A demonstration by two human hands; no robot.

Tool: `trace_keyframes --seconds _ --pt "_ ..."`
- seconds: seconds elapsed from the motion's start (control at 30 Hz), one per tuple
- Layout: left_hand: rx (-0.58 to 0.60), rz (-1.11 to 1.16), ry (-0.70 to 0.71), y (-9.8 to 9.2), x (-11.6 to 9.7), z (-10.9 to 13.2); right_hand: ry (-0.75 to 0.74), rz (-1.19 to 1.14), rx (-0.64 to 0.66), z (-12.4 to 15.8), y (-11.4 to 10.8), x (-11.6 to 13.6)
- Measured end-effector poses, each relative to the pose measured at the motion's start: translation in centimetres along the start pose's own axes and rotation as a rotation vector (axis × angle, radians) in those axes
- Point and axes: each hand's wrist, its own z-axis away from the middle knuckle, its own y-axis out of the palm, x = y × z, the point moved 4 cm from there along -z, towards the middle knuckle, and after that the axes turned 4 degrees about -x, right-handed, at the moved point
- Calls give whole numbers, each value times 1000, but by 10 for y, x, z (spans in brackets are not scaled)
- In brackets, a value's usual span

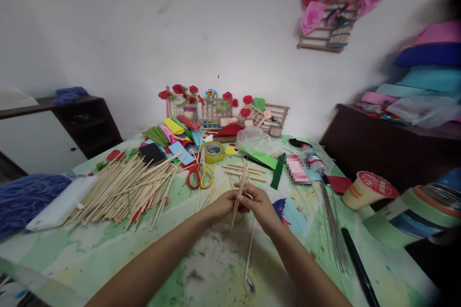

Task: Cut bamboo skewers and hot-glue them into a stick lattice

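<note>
Over the middle of the table, my left hand (226, 204) and my right hand (257, 205) meet around a few pale wooden sticks (242, 180). The sticks stand nearly upright and tilt slightly, with their ends showing above and below my fingers. Both hands are closed; the fingers partly hide the sticks, so I cannot tell how many there are. Just beyond my hands lies a small grid of crossed sticks (248, 171). Nearer to me, a spoon (249, 287) rests on the table with a thin stick (249, 254) against it.
A big heap of loose sticks (118, 192) lies left, beside blue yarn (30, 201). Scissors (200, 176), a tape roll (213, 152) and coloured paper (173, 126) are farther back. To the right are thin wires (333, 230), a black pen (358, 264), a cup (369, 189) and a jar (414, 216).
</note>
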Motion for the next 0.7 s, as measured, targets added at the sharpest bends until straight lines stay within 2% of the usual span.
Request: trace_keyframes --seconds 0.13,0.23,0.33,0.47,0.6,0.7 --pt "45 -73 -23 -4 -3 10 49 0 1 0 1 -8" --pt "-29 -205 14 -17 -10 12 2 48 -62 -4 -9 -10" --pt "-100 -244 35 -26 -16 12 -53 150 -134 -8 -16 -11" --pt "-81 -284 47 -25 -18 12 -122 307 -206 -6 -8 -12" --pt "-149 -285 38 -25 -18 13 -219 425 -227 -3 0 -6" --pt "-209 -250 30 -28 -15 13 -319 478 -301 -4 -23 10"
